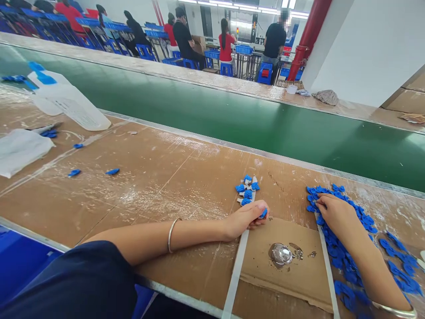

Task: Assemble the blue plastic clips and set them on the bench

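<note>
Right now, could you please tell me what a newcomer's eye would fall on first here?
Probably the heap of bright blue pieces at the right, with the right hand at its far left edge. Between two pale strips, a shiny, clear round object sits on a cardboard sheet, near the left hand and its blue piece. Beyond runs a wide green band.

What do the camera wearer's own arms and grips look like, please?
The left arm has a dark navy sleeve and a slim, silver-toned bangle. The right arm wears a shiny metallic bangle; its sleeve is out of view. The left grip and right grip are ungloved.
</note>
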Demonstrator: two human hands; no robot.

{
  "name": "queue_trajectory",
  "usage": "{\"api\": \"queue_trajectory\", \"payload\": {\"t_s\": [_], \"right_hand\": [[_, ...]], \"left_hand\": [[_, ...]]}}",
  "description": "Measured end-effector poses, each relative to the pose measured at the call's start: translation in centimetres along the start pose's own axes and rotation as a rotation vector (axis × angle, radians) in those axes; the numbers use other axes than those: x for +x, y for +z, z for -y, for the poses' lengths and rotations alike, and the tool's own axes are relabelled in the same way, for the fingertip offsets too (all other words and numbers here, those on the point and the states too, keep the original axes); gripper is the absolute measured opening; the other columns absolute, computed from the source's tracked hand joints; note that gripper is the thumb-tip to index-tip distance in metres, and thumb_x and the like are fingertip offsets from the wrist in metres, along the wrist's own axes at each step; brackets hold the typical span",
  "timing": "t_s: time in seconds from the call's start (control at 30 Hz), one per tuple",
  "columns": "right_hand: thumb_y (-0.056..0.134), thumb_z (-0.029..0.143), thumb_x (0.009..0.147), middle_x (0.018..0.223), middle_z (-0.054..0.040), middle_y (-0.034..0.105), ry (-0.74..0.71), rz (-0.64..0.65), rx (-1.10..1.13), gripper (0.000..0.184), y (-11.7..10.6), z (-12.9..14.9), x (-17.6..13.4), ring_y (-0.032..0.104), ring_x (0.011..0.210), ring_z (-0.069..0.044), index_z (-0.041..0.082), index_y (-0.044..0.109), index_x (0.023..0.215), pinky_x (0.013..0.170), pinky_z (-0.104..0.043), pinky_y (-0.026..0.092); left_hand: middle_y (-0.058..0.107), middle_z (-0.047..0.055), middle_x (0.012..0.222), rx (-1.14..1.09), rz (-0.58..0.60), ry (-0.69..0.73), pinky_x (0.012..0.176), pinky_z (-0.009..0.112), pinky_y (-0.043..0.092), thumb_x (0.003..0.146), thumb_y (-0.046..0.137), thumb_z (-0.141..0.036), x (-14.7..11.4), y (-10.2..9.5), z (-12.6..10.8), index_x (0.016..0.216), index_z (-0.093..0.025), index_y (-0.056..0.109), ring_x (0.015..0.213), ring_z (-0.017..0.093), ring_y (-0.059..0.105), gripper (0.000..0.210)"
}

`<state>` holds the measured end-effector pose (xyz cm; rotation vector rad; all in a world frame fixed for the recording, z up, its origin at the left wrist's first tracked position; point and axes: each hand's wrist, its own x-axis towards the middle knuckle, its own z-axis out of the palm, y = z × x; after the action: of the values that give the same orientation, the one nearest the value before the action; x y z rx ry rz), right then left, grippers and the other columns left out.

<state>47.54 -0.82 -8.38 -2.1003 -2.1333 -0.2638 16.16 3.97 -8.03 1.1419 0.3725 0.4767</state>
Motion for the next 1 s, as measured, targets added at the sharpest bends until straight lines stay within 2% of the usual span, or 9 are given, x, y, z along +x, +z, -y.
{"api": "queue_trajectory", "payload": {"t_s": [0.1, 0.3, 0.43, 0.57, 0.67, 0.73, 0.8, 0.9, 1.0], "right_hand": [[0.047, 0.012, 0.085, 0.102, -0.0113, 0.07, -0.002, -0.001, -0.009, 0.024, -0.1, 0.3, 0.0, 0.068, 0.087, -0.027, 0.019, 0.068, 0.076, 0.072, -0.036, 0.054], [0.043, 0.015, 0.085, 0.095, -0.0136, 0.071, -0.005, -0.018, 0.043, 0.027, -0.1, 0.2, 0.2, 0.068, 0.084, -0.029, 0.017, 0.068, 0.074, 0.073, -0.04, 0.055], [0.044, 0.03, 0.089, 0.1, -0.0132, 0.07, 0.002, -0.086, 0.109, 0.031, -1.9, 0.4, -0.3, 0.067, 0.091, -0.03, 0.014, 0.069, 0.098, 0.081, -0.044, 0.055], [0.048, 0.045, 0.098, 0.106, -0.006, 0.069, -0.036, -0.16, 0.313, 0.042, -5.8, 4.2, -3.1, 0.067, 0.091, -0.022, 0.02, 0.054, 0.131, 0.075, -0.033, 0.057], [0.049, 0.036, 0.103, 0.112, -0.0025, 0.066, -0.241, -0.098, 0.485, 0.044, -7.6, 8.6, -6.2, 0.064, 0.099, -0.016, 0.026, 0.039, 0.145, 0.086, -0.026, 0.054], [0.046, 0.03, 0.105, 0.115, -0.0034, 0.065, -0.305, -0.071, 0.518, 0.046, -7.6, 10.7, -7.9, 0.061, 0.106, -0.014, 0.024, 0.034, 0.149, 0.091, -0.024, 0.051], [0.045, 0.027, 0.105, 0.118, -0.0049, 0.063, -0.308, -0.046, 0.526, 0.049, -7.1, 11.8, -9.0, 0.059, 0.111, -0.014, 0.021, 0.03, 0.152, 0.093, -0.024, 0.05], [0.045, 0.027, 0.106, 0.121, -0.005, 0.062, -0.264, -0.002, 0.519, 0.051, -6.2, 12.2, -9.5, 0.058, 0.112, -0.016, 0.022, 0.027, 0.153, 0.096, -0.027, 0.048], [0.045, 0.028, 0.106, 0.122, -0.0038, 0.062, -0.209, 0.013, 0.541, 0.049, -6.1, 12.3, -9.6, 0.058, 0.113, -0.017, 0.026, 0.029, 0.152, 0.097, -0.029, 0.048]], "left_hand": [[0.032, -0.007, 0.062, -0.053, 0.062, -0.037, 0.047, 0.022, 0.012, 0.084, 0.05, -0.079, 0.2, -0.6, 0.3, 0.084, -0.018, 0.044, 0.05, 0.008, 0.018, 0.061], [0.039, -0.007, 0.064, -0.072, 0.082, -0.032, 0.047, 0.02, 0.019, 0.074, 0.074, -0.068, -0.1, -0.3, 0.4, 0.089, -0.019, 0.042, 0.052, 0.007, 0.026, 0.06], [0.039, -0.009, 0.061, -0.144, 0.032, -0.003, 0.046, 0.018, 0.018, 0.081, 0.068, -0.068, -0.9, 0.9, 0.3, 0.087, -0.02, 0.037, 0.049, 0.007, 0.024, 0.057], [0.046, -0.008, 0.06, -0.127, 0.006, -0.014, 0.044, 0.018, 0.022, 0.08, 0.064, -0.074, -1.4, 1.6, 0.6, 0.086, -0.021, 0.036, 0.047, 0.007, 0.033, 0.06], [0.053, -0.004, 0.067, -0.116, -0.031, -0.029, 0.046, 0.021, 0.029, 0.081, 0.063, -0.073, -1.3, 1.7, 0.6, 0.095, -0.018, 0.045, 0.05, 0.009, 0.04, 0.06], [0.05, -0.004, 0.069, -0.105, -0.04, -0.018, 0.047, 0.022, 0.027, 0.083, 0.062, -0.071, -1.3, 1.6, 0.6, 0.105, -0.015, 0.051, 0.05, 0.008, 0.036, 0.061], [0.044, -0.005, 0.07, -0.099, -0.045, -0.001, 0.049, 0.023, 0.024, 0.085, 0.059, -0.072, -1.3, 1.6, 0.6, 0.109, -0.014, 0.052, 0.051, 0.007, 0.031, 0.063], [0.038, -0.006, 0.07, -0.142, -0.038, 0.0, 0.052, 0.024, 0.025, 0.084, 0.059, -0.073, -1.5, 1.6, 0.7, 0.107, -0.015, 0.052, 0.054, 0.008, 0.028, 0.063], [0.041, -0.005, 0.072, -0.187, -0.031, -0.024, 0.054, 0.024, 0.027, 0.083, 0.064, -0.068, -1.5, 1.6, 0.9, 0.107, -0.016, 0.052, 0.057, 0.009, 0.031, 0.058]]}}
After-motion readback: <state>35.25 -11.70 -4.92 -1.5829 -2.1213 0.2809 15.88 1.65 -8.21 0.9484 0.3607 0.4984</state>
